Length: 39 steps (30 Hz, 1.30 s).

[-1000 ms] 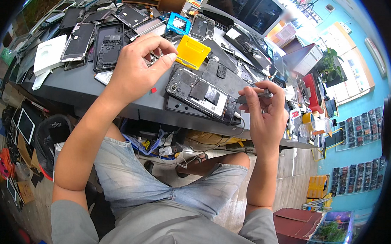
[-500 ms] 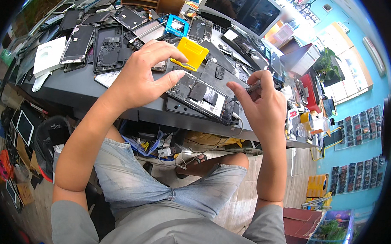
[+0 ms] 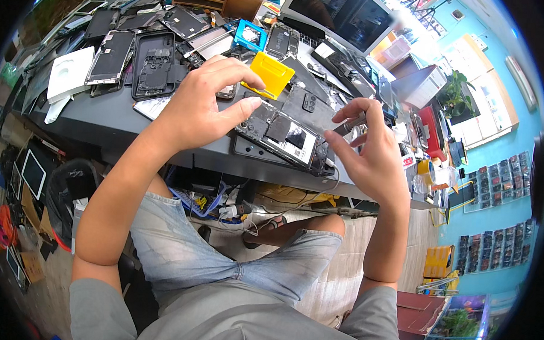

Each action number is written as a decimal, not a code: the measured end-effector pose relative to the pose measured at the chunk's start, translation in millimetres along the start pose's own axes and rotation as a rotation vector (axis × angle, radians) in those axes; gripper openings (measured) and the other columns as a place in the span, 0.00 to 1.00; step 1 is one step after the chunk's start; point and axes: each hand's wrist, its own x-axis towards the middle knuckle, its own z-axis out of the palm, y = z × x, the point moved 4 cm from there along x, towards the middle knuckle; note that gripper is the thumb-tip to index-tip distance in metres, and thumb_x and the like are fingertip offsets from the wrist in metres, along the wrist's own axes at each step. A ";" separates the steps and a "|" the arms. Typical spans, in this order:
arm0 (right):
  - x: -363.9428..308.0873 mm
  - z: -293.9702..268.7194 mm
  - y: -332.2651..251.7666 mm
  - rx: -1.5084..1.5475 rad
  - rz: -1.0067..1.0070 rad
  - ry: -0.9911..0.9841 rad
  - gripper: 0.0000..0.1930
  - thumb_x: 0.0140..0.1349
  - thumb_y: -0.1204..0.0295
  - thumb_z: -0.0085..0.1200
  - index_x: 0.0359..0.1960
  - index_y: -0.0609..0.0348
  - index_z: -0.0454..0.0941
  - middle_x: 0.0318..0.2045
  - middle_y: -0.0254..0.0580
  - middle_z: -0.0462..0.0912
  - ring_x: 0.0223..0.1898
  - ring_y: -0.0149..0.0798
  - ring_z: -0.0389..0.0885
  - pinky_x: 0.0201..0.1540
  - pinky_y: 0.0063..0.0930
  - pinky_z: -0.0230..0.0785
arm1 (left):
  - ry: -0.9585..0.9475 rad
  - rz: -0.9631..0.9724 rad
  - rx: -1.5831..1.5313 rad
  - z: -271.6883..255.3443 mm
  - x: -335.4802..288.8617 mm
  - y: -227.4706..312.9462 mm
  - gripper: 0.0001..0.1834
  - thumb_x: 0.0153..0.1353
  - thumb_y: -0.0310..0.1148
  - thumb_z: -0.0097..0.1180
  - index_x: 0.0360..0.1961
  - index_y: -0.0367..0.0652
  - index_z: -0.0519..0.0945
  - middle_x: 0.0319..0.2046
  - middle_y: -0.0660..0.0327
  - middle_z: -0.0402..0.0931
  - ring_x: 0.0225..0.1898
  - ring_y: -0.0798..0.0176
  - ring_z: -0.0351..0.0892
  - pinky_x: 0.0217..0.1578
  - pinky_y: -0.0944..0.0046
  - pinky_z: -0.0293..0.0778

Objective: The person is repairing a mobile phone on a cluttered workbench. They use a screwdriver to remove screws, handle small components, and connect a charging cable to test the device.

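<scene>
Moved since a second ago: my left hand [image 3: 202, 101] has shifted toward the opened phone [image 3: 292, 138], its thumb and forefinger, nearly meeting then, now parted; the screwdriver-like tool [image 3: 350, 124] in my right hand [image 3: 375, 154] leans more steeply than it did. My right fingers are curled around its grey handle, thumb on the near side, the thin end angled down toward the phone's right end; whether that end touches, I cannot tell. My left thumb and forefinger are spread beside the phone's camera end, with nothing visible between them.

The phone lies aslant near the front edge of the desk [image 3: 121, 118], its insides facing up, on top of a dark panel [image 3: 247, 149]; a white cable [image 3: 334, 166] meets its right end; a dark back cover [image 3: 311, 103] with camera rings lies just beyond.

Farther out, a yellow tray [image 3: 272, 72] sits past my left fingertips, a blue tray [image 3: 250, 35] behind it; a black phone frame [image 3: 151, 67] and a white box [image 3: 71, 73] lie to the left; a monitor [image 3: 343, 19] stands at the back.
</scene>
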 end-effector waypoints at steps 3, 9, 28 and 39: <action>0.5 0.6 0.2 0.044 0.076 -0.029 0.24 0.70 0.61 0.80 0.51 0.58 0.76 0.31 0.34 0.87 0.27 0.29 0.82 0.33 0.27 0.75 | -0.002 -0.006 0.001 0.5 0.3 -1.2 0.14 0.70 0.32 0.72 0.53 0.37 0.89 0.53 0.51 0.90 0.60 0.47 0.87 0.66 0.51 0.77; 2.7 0.4 -5.6 -0.027 0.164 -0.128 0.24 0.70 0.65 0.79 0.56 0.58 0.76 0.44 0.39 0.90 0.34 0.31 0.86 0.37 0.29 0.79 | 0.012 0.009 0.008 0.1 -0.6 -1.1 0.15 0.70 0.34 0.71 0.52 0.37 0.90 0.52 0.51 0.90 0.60 0.47 0.87 0.67 0.50 0.78; -5.1 4.4 -3.9 -0.008 -0.008 0.032 0.24 0.69 0.64 0.78 0.55 0.58 0.75 0.28 0.43 0.88 0.27 0.46 0.89 0.33 0.40 0.78 | 0.009 0.011 0.033 -1.1 0.0 -1.5 0.14 0.71 0.33 0.69 0.53 0.38 0.90 0.53 0.54 0.90 0.58 0.54 0.87 0.59 0.56 0.79; -8.2 3.3 -0.2 0.052 -0.053 0.078 0.28 0.66 0.58 0.83 0.53 0.57 0.75 0.34 0.39 0.91 0.30 0.35 0.88 0.36 0.31 0.80 | 0.035 -0.004 -0.016 0.9 3.2 0.2 0.13 0.69 0.35 0.72 0.50 0.39 0.90 0.51 0.52 0.91 0.58 0.46 0.87 0.64 0.50 0.79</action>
